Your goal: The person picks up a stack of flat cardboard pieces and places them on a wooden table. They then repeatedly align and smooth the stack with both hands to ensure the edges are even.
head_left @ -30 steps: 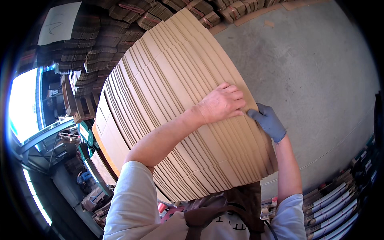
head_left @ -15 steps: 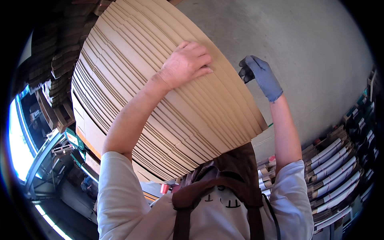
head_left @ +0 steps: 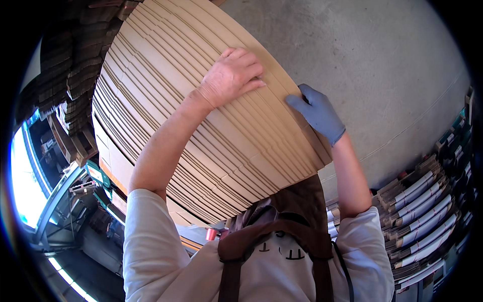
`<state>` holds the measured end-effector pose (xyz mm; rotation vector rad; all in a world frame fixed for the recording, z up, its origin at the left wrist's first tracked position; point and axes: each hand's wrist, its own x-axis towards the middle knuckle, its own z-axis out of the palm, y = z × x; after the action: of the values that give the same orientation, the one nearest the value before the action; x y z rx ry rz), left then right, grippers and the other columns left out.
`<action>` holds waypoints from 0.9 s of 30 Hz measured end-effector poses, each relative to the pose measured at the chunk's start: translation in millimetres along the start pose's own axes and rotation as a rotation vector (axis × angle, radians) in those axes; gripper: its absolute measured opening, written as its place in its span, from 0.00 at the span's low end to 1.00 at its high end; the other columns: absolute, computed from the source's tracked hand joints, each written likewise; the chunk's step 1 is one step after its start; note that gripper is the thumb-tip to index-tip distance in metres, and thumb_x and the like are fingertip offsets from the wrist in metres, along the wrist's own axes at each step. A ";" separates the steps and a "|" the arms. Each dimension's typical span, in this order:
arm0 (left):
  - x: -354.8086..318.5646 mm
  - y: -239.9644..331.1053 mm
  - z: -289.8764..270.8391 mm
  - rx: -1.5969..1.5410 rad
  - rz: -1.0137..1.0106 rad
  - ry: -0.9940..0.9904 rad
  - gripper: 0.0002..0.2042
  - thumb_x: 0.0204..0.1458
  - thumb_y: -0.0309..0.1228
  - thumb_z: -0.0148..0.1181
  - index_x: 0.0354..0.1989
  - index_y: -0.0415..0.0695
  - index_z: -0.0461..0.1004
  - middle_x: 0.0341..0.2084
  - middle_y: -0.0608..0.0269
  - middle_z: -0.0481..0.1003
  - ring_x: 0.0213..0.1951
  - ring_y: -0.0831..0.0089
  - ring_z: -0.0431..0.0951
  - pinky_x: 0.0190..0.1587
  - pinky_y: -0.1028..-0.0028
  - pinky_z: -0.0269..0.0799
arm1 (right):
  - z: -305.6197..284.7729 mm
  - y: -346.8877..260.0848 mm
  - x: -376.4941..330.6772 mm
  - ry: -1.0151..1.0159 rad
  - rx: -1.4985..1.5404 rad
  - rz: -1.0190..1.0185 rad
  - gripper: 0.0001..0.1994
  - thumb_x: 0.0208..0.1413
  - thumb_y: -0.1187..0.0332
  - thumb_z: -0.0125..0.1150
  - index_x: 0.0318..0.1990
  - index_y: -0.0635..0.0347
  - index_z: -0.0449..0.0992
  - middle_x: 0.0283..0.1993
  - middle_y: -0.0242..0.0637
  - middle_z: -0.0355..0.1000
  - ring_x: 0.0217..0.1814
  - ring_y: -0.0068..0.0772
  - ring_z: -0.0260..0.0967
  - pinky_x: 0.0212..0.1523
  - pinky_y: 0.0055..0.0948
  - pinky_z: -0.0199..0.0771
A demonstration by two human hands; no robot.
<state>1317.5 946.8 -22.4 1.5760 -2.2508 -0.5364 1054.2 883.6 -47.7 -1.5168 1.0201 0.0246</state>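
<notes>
A large stack of flattened cardboard boxes (head_left: 221, 131) fills the middle, its overlapping brown edges fanned in rows. My bare left hand (head_left: 232, 74) lies across its upper right part, fingers curled and closed against the edge of a sheet; the fingertips are partly hidden. At the stack's right edge is my right hand (head_left: 319, 111) in a blue-grey glove. Its thumb presses on the face of the outermost cardboard, and the other fingers reach round behind the edge, where they are mostly out of sight.
Grey concrete floor (head_left: 372, 55) stretches off to the right. Further bundles of cardboard (head_left: 420, 211) stand in rows at the lower right. Dark stacked material (head_left: 65, 60) and a wooden pallet (head_left: 70, 138) are at the left. A small red object (head_left: 211, 234) shows below the stack.
My right hand has come down and slightly left, from beside the stack's edge onto it, with the thumb now over the cardboard. My left hand has barely moved.
</notes>
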 end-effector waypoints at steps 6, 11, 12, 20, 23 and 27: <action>0.7 -0.8 0.1 -0.011 -0.009 -0.044 0.11 0.49 0.38 0.68 0.33 0.47 0.74 0.33 0.65 0.72 0.43 0.61 0.72 0.52 0.63 0.66 | 4.4 4.5 -1.5 0.009 0.114 0.007 0.18 0.61 0.57 0.61 0.33 0.67 0.72 0.26 0.50 0.68 0.26 0.35 0.60 0.33 0.35 0.69; -2.8 -1.5 -1.0 0.010 0.017 0.002 0.11 0.49 0.38 0.68 0.33 0.48 0.73 0.35 0.64 0.71 0.45 0.61 0.72 0.52 0.63 0.66 | 10.3 -0.5 -1.1 0.067 -0.086 -0.057 0.20 0.59 0.53 0.62 0.42 0.63 0.73 0.30 0.49 0.75 0.32 0.47 0.72 0.38 0.42 0.73; -3.3 -1.3 -0.9 0.032 -0.008 0.039 0.11 0.49 0.38 0.68 0.33 0.47 0.73 0.36 0.64 0.71 0.44 0.61 0.72 0.52 0.63 0.66 | 12.6 -10.4 -3.2 0.111 -0.164 -0.072 0.21 0.58 0.51 0.62 0.45 0.62 0.73 0.31 0.49 0.76 0.34 0.49 0.74 0.39 0.43 0.74; -16.2 -31.3 -22.7 0.107 -0.094 0.081 0.11 0.49 0.37 0.68 0.31 0.47 0.72 0.34 0.63 0.70 0.42 0.61 0.70 0.50 0.63 0.66 | 20.9 -76.1 54.2 0.038 -0.289 0.049 0.31 0.48 0.45 0.70 0.50 0.60 0.71 0.39 0.50 0.79 0.42 0.51 0.78 0.43 0.44 0.76; -15.5 -35.4 -23.2 0.100 -0.069 0.075 0.11 0.49 0.37 0.68 0.30 0.47 0.71 0.32 0.63 0.69 0.41 0.61 0.70 0.49 0.63 0.67 | 18.8 -68.7 70.6 0.025 -0.214 -0.042 0.31 0.46 0.47 0.72 0.48 0.63 0.72 0.40 0.51 0.79 0.43 0.49 0.79 0.42 0.42 0.76; -13.5 -34.3 -22.9 0.094 -0.060 0.068 0.11 0.49 0.37 0.67 0.29 0.47 0.71 0.31 0.64 0.68 0.42 0.62 0.70 0.48 0.64 0.67 | 19.1 -60.6 81.9 -0.061 -0.019 -0.071 0.26 0.47 0.54 0.73 0.44 0.68 0.74 0.40 0.50 0.80 0.41 0.40 0.79 0.42 0.36 0.76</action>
<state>1360.8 946.2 -20.0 1.6858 -2.2135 -0.3912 1150.0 844.3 -49.8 -1.5592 0.9187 0.0303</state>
